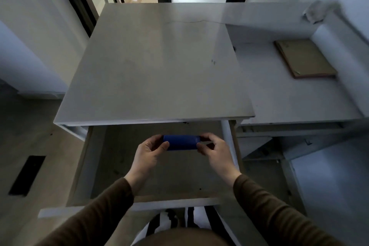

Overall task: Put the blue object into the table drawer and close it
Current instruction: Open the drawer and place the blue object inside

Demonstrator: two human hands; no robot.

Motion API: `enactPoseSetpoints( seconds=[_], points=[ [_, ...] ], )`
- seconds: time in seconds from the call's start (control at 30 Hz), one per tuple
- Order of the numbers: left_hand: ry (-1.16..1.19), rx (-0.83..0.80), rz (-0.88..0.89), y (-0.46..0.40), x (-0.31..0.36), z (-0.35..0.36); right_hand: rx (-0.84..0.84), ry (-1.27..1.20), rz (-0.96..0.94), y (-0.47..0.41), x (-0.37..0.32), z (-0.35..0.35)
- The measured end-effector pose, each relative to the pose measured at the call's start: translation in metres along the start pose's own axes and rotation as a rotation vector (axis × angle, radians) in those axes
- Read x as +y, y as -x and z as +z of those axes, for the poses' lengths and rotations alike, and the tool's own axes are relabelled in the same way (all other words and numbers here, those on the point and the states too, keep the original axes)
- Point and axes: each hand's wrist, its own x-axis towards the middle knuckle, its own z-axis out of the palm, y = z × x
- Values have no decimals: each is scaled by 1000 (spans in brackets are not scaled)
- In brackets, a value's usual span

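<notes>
The blue object point(182, 142) was pinched at its ends by the left hand point(148, 151) and right hand point(214, 149). It was held over the open drawer point(159, 177), lower centre of frame

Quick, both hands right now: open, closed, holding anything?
Left hand: closed on the left end of the blue object, over the open drawer.
Right hand: closed on its right end.

We found no writing, label, brand, number or sign that could be read anywhere on the things in view; every surface we looked over was plain.
</notes>
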Motion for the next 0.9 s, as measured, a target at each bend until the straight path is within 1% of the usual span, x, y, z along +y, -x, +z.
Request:
enactPoseSetpoints(
  seconds=[0.13,0.33,0.47,0.6,0.77,0.9],
  points=[
    [-123,9,-29,-21,-22,7,22,-28,160,-17,23,13],
    [-266,-4,-54,-50,-50,6,7,13,286,-37,45,32],
    [-290,-23,-81,-62,-62,3,-22,63,293,-49,49,36],
    [-259,-41,-134,-66,-69,3,-54,121,305,-54,53,37],
    [-188,-40,-152,-63,-72,6,-58,121,306,-53,58,40],
    [-185,-35,-150,-62,-73,6,-48,104,306,-54,59,42]
  ],
)
